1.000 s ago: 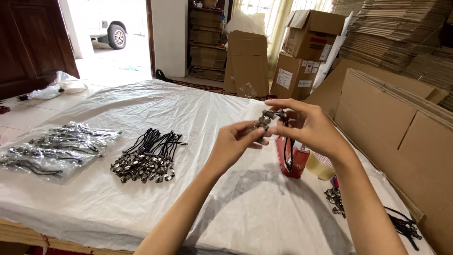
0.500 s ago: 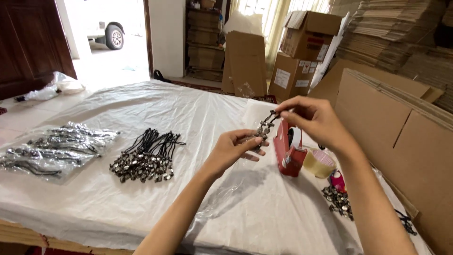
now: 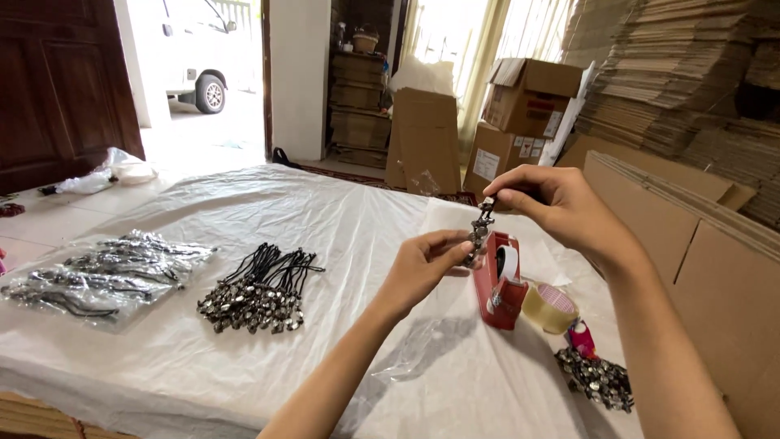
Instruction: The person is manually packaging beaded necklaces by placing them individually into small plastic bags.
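Fingers of the left hand [image 3: 422, 264] and right hand [image 3: 552, 203] are closed on a small metal charm string [image 3: 481, 229], held above the table [image 3: 366, 219] beside the red tape dispenser [image 3: 500, 284]. It is judged light, limp and dangling, best pinched at both ends.

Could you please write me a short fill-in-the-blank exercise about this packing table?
1. Both hands, left hand and right hand, hold one beaded ____.
2. The tape dispenser is coloured ____.
3. The roll of tape lies to the ____ of the dispenser.

Missing words: charm; red; right
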